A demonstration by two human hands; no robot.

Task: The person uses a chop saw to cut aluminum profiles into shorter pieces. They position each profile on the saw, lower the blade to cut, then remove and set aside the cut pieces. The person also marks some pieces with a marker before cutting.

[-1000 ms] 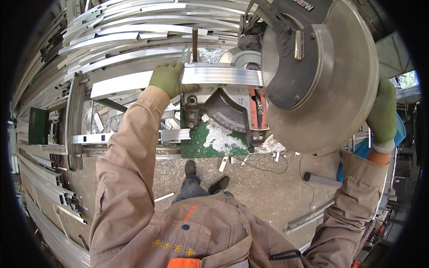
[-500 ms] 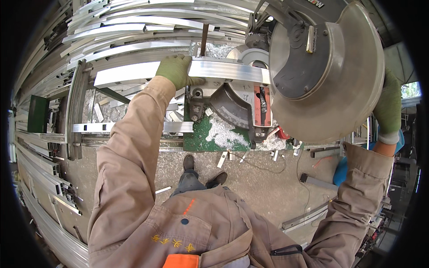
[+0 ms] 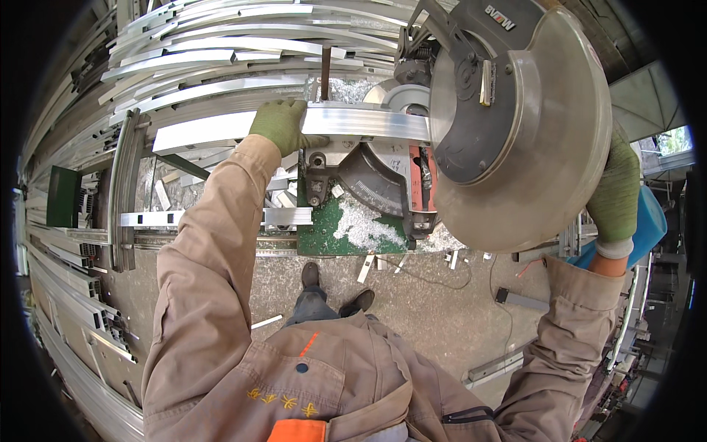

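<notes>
My left hand (image 3: 280, 127), in a green work glove, is closed over a long silvery aluminium profile (image 3: 368, 123). Its fingers reach over the far side and the thumb lies along the near edge. The profile runs across the bed of a miter saw (image 3: 471, 121), and its right end disappears behind the saw's round, see-through guard (image 3: 549, 147). On the right of that guard, my gloved right hand (image 3: 617, 188) grips the saw head; its fingers and the part they hold are hidden. Below the profile show the angle scale (image 3: 372, 184) and a red insert (image 3: 423, 180).
Metal shavings (image 3: 361, 227) cover part of the green base (image 3: 317, 239). Many aluminium lengths (image 3: 213, 55) lie stacked behind and left. A second profile (image 3: 287, 216) lies nearer me. Offcuts and a cable (image 3: 442, 286) are on the floor; a blue object (image 3: 652, 221) stands right.
The saw head and guard have come lower and somewhat left, my right hand moving with them. My left hand keeps its hold on the profile; the whole view has shifted slightly.
</notes>
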